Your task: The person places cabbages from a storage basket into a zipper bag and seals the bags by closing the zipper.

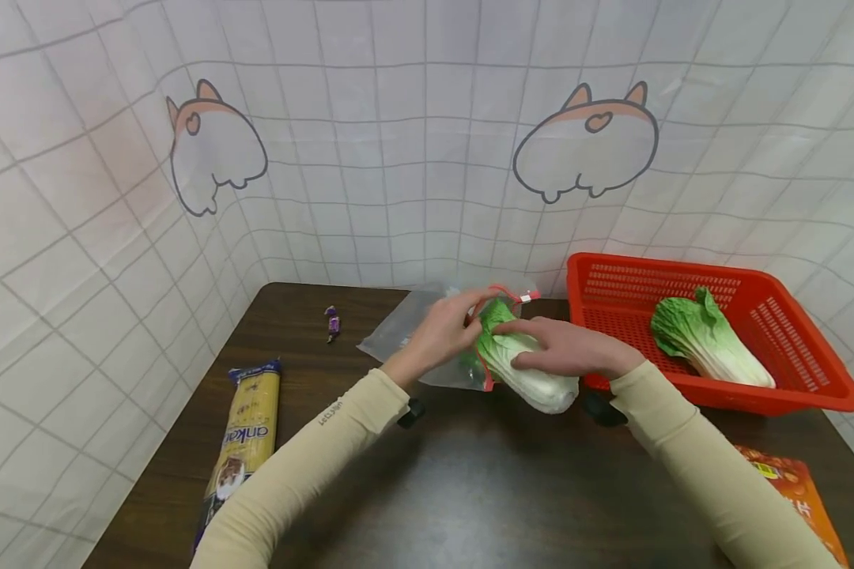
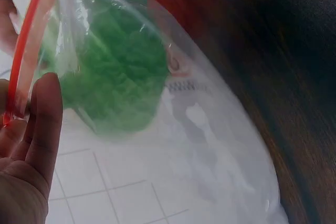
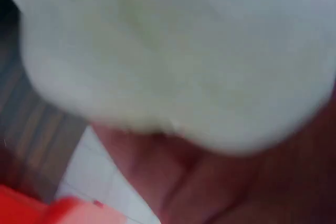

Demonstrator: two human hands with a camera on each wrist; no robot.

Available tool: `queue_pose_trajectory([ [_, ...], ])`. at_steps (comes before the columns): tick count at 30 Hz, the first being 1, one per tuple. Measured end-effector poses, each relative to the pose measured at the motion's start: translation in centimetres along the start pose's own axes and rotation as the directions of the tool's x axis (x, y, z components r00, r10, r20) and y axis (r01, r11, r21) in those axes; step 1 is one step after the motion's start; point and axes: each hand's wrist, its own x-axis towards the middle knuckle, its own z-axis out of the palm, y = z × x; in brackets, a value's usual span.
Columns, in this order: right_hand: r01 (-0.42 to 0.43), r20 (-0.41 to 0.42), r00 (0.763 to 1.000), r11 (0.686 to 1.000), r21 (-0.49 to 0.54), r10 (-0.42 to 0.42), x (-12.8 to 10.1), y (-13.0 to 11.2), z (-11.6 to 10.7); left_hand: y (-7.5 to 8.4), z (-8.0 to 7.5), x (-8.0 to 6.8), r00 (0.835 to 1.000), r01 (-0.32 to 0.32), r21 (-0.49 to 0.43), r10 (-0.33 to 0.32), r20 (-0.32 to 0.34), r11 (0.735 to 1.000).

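Note:
A clear zip bag [image 1: 406,328] with a red seal strip lies on the dark table. My left hand [image 1: 444,332] pinches its red mouth edge [image 2: 23,56] and holds it open. My right hand [image 1: 565,348] grips a napa cabbage [image 1: 534,371], whose green leafy end sits inside the bag mouth while its white base sticks out. Through the plastic the green leaves [image 2: 115,77] show in the left wrist view. The right wrist view is filled by the blurred white cabbage base [image 3: 173,51] against my palm.
A red basket [image 1: 811,348] at the right holds a second napa cabbage [image 1: 708,340]. A pasta packet [image 1: 245,431] lies at the left, a small purple candy [image 1: 333,322] behind it, an orange packet [image 1: 790,486] at the front right. The checked backdrop surrounds the table.

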Motion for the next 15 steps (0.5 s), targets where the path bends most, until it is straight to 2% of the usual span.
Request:
queue_pose_trajectory([
  [5,-0.018,-0.015,1.000,0.999,0.051,0.019,0.5,0.4,0.1,0.1,0.5,-0.1,1.000,-0.013,0.010,0.013,0.011,1.000],
  [8,-0.027,-0.022,0.999,0.997,0.076,0.029,0.6,0.6,0.1,0.0,0.7,-0.3,0.999,-0.017,-0.010,0.017,0.040,1.000],
  [15,0.020,0.080,0.996,0.998,0.067,-0.026,0.7,1.1,0.2,0.1,0.6,-0.5,0.998,-0.016,-0.072,0.021,0.064,0.997],
])
